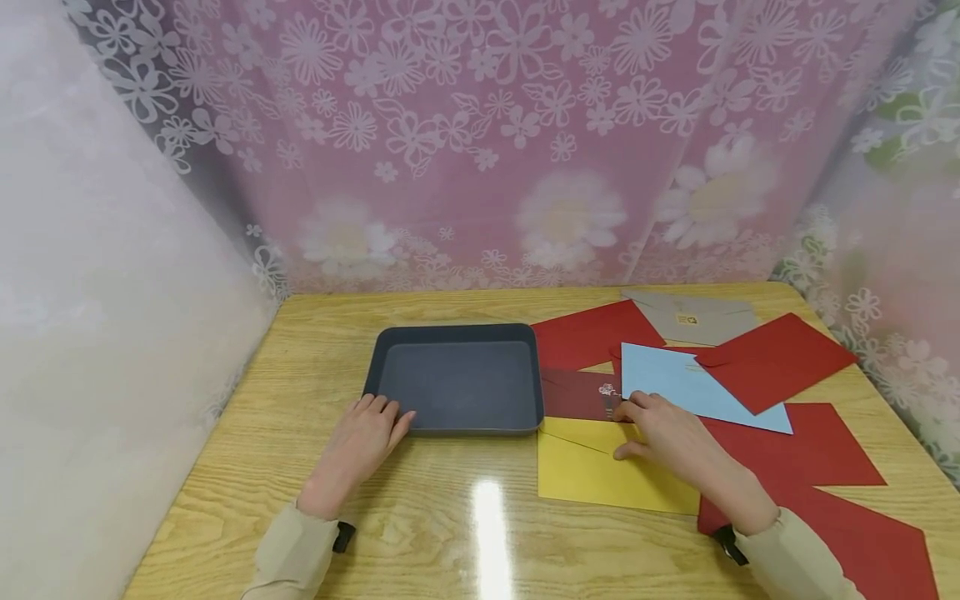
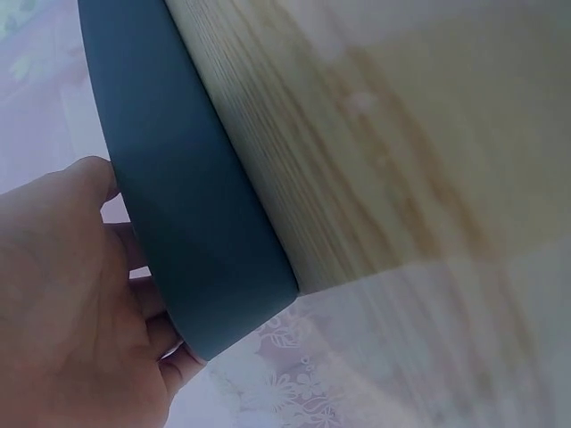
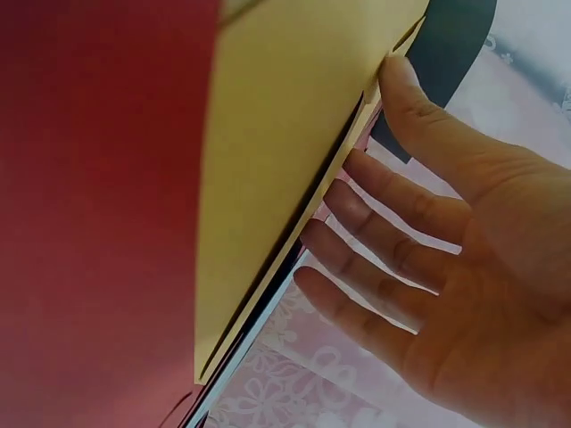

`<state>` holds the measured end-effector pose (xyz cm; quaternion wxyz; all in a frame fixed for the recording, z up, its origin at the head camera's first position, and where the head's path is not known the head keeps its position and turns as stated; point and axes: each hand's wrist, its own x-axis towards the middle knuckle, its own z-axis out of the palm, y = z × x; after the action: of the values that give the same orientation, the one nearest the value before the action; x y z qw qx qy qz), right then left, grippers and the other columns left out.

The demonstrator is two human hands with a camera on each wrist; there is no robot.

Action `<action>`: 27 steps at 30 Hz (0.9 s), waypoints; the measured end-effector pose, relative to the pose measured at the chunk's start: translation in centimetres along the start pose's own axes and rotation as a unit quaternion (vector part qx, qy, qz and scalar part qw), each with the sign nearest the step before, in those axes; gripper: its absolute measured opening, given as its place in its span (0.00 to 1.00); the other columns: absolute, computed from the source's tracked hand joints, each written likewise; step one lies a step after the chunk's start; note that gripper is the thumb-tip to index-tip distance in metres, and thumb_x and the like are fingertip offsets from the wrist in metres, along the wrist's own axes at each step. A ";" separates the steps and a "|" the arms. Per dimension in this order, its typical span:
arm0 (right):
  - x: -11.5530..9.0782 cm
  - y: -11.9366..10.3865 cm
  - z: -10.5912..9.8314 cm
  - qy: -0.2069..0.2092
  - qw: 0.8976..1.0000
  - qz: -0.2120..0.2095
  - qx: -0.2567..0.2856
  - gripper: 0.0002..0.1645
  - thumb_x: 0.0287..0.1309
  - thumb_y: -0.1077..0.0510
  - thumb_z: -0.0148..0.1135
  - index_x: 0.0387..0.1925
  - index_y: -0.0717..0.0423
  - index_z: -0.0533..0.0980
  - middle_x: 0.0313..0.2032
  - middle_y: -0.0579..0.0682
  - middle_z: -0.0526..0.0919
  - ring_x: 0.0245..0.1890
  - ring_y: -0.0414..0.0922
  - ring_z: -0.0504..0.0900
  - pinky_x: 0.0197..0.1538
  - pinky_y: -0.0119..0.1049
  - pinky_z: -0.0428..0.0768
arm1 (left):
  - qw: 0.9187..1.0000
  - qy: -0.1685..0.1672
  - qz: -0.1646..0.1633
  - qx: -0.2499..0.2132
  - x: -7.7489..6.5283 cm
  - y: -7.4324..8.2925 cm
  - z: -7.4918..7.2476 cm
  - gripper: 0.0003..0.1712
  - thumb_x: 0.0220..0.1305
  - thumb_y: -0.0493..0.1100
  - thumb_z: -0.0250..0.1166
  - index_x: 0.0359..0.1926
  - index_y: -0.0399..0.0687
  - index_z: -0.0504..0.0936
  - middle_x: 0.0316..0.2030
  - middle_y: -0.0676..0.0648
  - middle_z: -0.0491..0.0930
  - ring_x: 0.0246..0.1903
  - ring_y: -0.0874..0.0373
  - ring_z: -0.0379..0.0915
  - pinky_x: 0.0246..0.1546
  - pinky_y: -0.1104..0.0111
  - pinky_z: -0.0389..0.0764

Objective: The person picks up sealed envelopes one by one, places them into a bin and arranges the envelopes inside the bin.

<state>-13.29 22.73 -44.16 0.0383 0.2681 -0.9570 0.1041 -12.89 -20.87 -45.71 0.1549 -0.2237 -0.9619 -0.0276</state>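
A dark grey rectangular tray [image 1: 457, 375] sits on the table. My left hand [image 1: 363, 442] holds its near left corner, the fingers hooked over the rim. In the left wrist view the tray's outer wall [image 2: 192, 196] hides the fingertips of that left hand [image 2: 71, 294]. Right of the tray, my right hand [image 1: 671, 442] is over a yellow envelope [image 1: 577, 471] and a dark maroon envelope [image 1: 573, 393]. In the right wrist view the right hand [image 3: 446, 232] has its fingers and thumb spread, tips at the envelopes; I cannot tell which ones they touch. It grips nothing.
A light blue envelope [image 1: 667, 379] lies beyond the right hand, partly under a red envelope [image 1: 780, 362]. More red envelopes [image 1: 817, 450] spread to the right. A grey envelope [image 1: 693, 317] lies at the back. Floral curtains [image 1: 487, 167] hang behind the table.
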 end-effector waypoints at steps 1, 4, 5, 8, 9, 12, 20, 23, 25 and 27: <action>0.0 0.0 0.0 -0.005 1.000 0.002 -0.001 0.25 0.40 0.47 0.82 0.38 0.55 0.82 0.31 0.44 0.75 0.29 0.41 0.72 0.28 0.31 0.72 | 1.000 -0.001 0.000 0.000 0.0 0.0 0.0 0.18 0.73 0.49 0.62 0.27 0.46 0.76 0.23 0.49 0.71 0.27 0.52 0.69 0.36 0.62 0.71; 0.1 0.0 0.1 -0.014 1.000 0.003 -0.005 0.27 0.38 0.46 0.83 0.37 0.55 0.81 0.31 0.43 0.74 0.31 0.41 0.71 0.30 0.33 0.74 | 1.000 -0.002 0.000 0.002 -0.1 0.0 -0.1 0.18 0.73 0.49 0.62 0.26 0.47 0.75 0.23 0.50 0.69 0.26 0.53 0.67 0.34 0.63 0.69; 0.2 0.1 0.1 -0.017 1.000 0.001 -0.006 0.27 0.37 0.46 0.83 0.36 0.55 0.80 0.31 0.43 0.74 0.31 0.41 0.71 0.32 0.34 0.75 | 1.000 -0.001 0.001 0.002 -0.1 0.0 -0.2 0.18 0.73 0.49 0.62 0.26 0.47 0.75 0.22 0.50 0.69 0.26 0.53 0.66 0.34 0.63 0.69; 0.6 0.1 0.2 -0.032 0.999 0.001 -0.002 0.28 0.37 0.47 0.84 0.34 0.56 0.77 0.31 0.44 0.73 0.32 0.42 0.72 0.35 0.36 0.76 | 1.000 0.002 0.003 0.000 -0.2 0.1 -0.2 0.18 0.72 0.49 0.63 0.25 0.47 0.73 0.21 0.51 0.67 0.24 0.54 0.64 0.33 0.63 0.67; 0.8 0.2 0.2 -0.040 0.999 0.003 0.005 0.28 0.37 0.47 0.84 0.34 0.56 0.77 0.31 0.44 0.73 0.32 0.43 0.72 0.37 0.37 0.77 | 1.000 0.004 0.003 0.000 -0.2 0.1 -0.3 0.19 0.72 0.49 0.63 0.24 0.47 0.73 0.21 0.51 0.67 0.24 0.54 0.63 0.33 0.63 0.67; 1.2 0.4 0.2 -0.070 0.996 0.023 0.045 0.29 0.39 0.48 0.83 0.36 0.57 0.74 0.32 0.45 0.73 0.34 0.44 0.72 0.38 0.39 0.77 | 1.000 0.007 0.004 0.001 -0.2 0.1 -0.2 0.19 0.72 0.48 0.63 0.24 0.47 0.73 0.21 0.51 0.67 0.24 0.54 0.64 0.33 0.64 0.66; 1.0 1.7 -0.7 -0.066 0.984 0.048 0.156 0.30 0.49 0.52 0.78 0.43 0.57 0.67 0.36 0.47 0.79 0.33 0.44 0.76 0.39 0.41 0.76 | 1.000 0.010 0.006 -0.001 0.0 0.1 -0.2 0.18 0.73 0.46 0.62 0.25 0.47 0.74 0.22 0.50 0.69 0.25 0.53 0.64 0.34 0.62 0.68; 0.8 2.0 -0.9 -0.047 0.985 0.046 0.161 0.29 0.52 0.52 0.77 0.45 0.56 0.67 0.37 0.50 0.81 0.33 0.45 0.79 0.37 0.42 0.76 | 1.000 0.004 0.003 -0.003 0.1 0.1 -0.2 0.15 0.74 0.44 0.60 0.27 0.45 0.76 0.23 0.50 0.68 0.26 0.53 0.61 0.33 0.62 0.67; 0.7 2.2 -1.1 -0.033 0.985 0.050 0.162 0.28 0.54 0.54 0.76 0.47 0.56 0.67 0.38 0.54 0.82 0.32 0.45 0.79 0.34 0.40 0.75 | 1.000 0.000 -0.001 -0.005 0.1 0.1 -0.3 0.12 0.74 0.42 0.59 0.30 0.44 0.78 0.24 0.49 0.70 0.27 0.53 0.62 0.33 0.62 0.68; 0.7 2.4 -1.3 -0.018 0.984 0.058 0.165 0.28 0.56 0.56 0.75 0.50 0.56 0.66 0.39 0.57 0.81 0.28 0.44 0.77 0.30 0.38 0.71 | 1.000 -0.003 -0.005 -0.007 0.1 0.1 -0.4 0.10 0.73 0.40 0.59 0.33 0.42 0.80 0.25 0.49 0.70 0.28 0.52 0.62 0.34 0.61 0.68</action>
<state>-15.10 24.64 -43.23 -0.0299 0.2165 -0.9411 0.2579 -12.86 -20.78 -45.30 0.1505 -0.2202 -0.9632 -0.0344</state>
